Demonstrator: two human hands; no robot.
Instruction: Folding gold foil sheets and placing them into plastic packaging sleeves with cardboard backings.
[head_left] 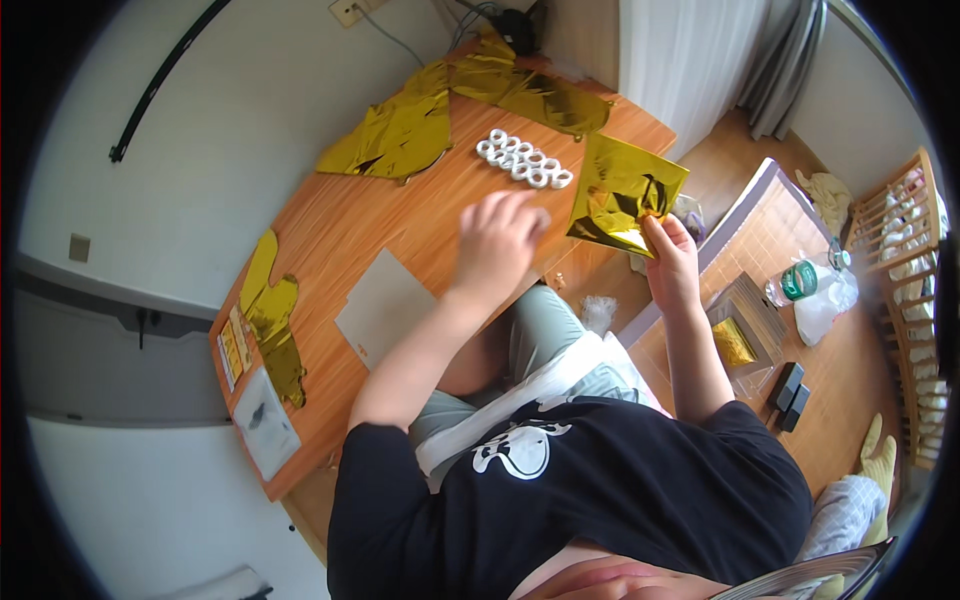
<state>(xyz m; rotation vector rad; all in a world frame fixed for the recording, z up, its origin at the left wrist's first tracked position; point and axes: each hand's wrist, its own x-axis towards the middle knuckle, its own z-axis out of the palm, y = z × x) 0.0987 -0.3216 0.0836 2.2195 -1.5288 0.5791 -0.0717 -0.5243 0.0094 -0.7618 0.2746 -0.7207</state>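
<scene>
My right hand [675,260] pinches the lower edge of a shiny gold foil square [628,192] between thumb and fingers. The foil is held up in front of me, over the table's right edge; its surface is creased. My left hand [498,245] hovers over the table, fingers loosely bent and slightly apart, with no object visible in it. It is a little blurred. Just beyond it lies a block of several small white rings or rolls [522,160] in rows. A pale grey flat sheet [385,308] rests on the wood beside my left forearm.
Flat gold foil pieces [395,130] cover the wooden table's [330,220] far side; another gold piece [275,320] lies at its left. A plastic bag [266,425] is near the left corner. At right are a water bottle [805,278], black blocks [789,395] and a wooden-barred rail [900,300].
</scene>
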